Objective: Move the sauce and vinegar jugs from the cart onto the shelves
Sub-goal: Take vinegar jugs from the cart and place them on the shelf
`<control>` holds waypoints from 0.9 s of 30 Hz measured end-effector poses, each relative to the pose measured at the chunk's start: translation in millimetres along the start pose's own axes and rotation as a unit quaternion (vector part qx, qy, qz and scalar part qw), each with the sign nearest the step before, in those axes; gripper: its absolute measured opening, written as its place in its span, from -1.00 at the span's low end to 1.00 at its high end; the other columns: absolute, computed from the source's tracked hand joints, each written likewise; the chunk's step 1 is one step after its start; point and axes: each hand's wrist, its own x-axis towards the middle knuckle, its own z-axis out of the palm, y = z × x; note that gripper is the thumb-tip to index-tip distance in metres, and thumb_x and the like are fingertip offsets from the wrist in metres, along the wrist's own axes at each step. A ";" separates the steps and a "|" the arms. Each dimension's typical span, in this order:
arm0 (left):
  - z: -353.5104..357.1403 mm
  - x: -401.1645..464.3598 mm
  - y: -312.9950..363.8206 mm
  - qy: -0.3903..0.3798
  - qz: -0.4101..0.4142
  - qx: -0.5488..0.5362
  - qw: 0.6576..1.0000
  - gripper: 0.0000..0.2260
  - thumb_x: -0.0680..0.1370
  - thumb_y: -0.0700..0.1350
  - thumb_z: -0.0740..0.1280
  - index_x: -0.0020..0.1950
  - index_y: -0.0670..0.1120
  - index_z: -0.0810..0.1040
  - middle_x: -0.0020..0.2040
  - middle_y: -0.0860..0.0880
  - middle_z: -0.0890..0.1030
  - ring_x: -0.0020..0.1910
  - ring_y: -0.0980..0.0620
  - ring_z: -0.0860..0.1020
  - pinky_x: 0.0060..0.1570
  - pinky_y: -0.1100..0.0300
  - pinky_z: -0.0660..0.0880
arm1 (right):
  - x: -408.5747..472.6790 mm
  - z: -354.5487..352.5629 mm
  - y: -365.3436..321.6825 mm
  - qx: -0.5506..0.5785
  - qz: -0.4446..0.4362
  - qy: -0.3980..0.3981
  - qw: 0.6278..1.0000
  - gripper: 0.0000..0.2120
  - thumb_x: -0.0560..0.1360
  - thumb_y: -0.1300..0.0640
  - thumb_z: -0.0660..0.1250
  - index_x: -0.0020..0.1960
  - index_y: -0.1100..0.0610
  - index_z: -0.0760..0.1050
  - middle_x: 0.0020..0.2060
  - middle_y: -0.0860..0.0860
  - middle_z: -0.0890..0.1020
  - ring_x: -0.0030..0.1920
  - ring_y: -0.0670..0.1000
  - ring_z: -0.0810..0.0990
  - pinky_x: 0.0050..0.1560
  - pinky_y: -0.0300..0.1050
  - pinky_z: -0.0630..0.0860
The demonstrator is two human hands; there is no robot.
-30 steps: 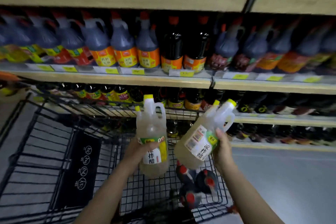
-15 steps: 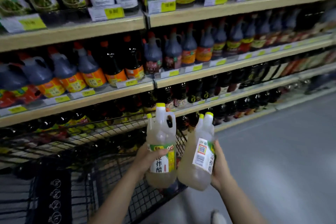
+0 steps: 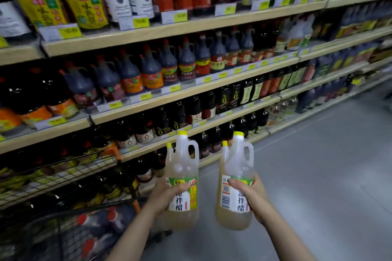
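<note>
Left hand (image 3: 167, 192) and right hand (image 3: 251, 194) each clasp an upright vinegar jug (image 3: 182, 186) (image 3: 235, 188), right of the cart (image 3: 63, 229).

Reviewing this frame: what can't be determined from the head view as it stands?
- Cart: cut off by the bottom-left edge, dark and blurred; its remaining jugs can't be counted.
- Price tags: too blurred to read.
- Left hand and right hand: fingers partly hidden behind the left vinegar jug and right vinegar jug.
- Far pale jugs: too small to identify.
</note>
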 end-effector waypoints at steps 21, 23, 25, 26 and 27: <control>284.6 216.0 71.3 -0.109 0.083 0.101 0.985 -0.04 0.11 0.17 0.58 0.28 0.50 0.01 0.23 0.19 0.50 0.10 0.13 0.60 0.14 -0.05 0.52 | 150.1 -273.1 -71.8 -0.175 -0.119 0.083 0.974 0.04 0.26 0.10 0.58 0.39 -0.35 -0.09 0.18 -0.06 0.51 0.00 -0.25 0.52 -0.18 -0.56 0.41; 312.9 248.0 84.4 -0.117 0.078 0.090 0.986 -0.06 0.13 0.11 0.56 0.32 0.41 0.05 0.23 0.15 0.52 0.09 0.13 0.61 0.14 -0.05 0.52 | 174.5 -301.1 -86.4 -0.196 -0.104 0.096 0.970 0.03 0.27 0.09 0.56 0.40 -0.36 -0.09 0.13 -0.07 0.52 -0.04 -0.23 0.52 -0.20 -0.51 0.42; 340.8 275.0 97.4 -0.129 0.067 0.095 0.985 -0.05 0.13 0.10 0.57 0.38 0.32 0.09 0.26 0.09 0.52 0.10 0.10 0.60 0.14 -0.06 0.52 | 193.6 -327.1 -99.4 -0.209 -0.093 0.122 0.966 0.04 0.25 0.04 0.57 0.40 -0.39 -0.09 0.12 -0.07 0.53 0.01 -0.11 0.54 -0.17 -0.40 0.43; 354.4 288.2 104.3 -0.142 0.060 0.102 0.983 -0.05 0.13 0.11 0.57 0.40 0.27 0.12 0.25 0.07 0.53 0.10 0.09 0.61 0.13 -0.07 0.53 | 203.2 -340.9 -104.5 -0.209 -0.092 0.138 0.964 0.04 0.24 0.03 0.57 0.40 -0.40 -0.09 0.13 -0.08 0.53 0.04 -0.07 0.53 -0.14 -0.37 0.41; 367.8 301.6 111.5 -0.155 0.054 0.108 0.981 -0.04 0.13 0.11 0.58 0.43 0.21 0.15 0.23 0.05 0.55 0.07 0.08 0.62 0.12 -0.09 0.53 | 212.8 -355.4 -108.5 -0.210 -0.092 0.153 0.961 0.04 0.24 0.03 0.57 0.39 -0.42 -0.09 0.13 -0.08 0.53 0.06 -0.06 0.52 -0.13 -0.33 0.41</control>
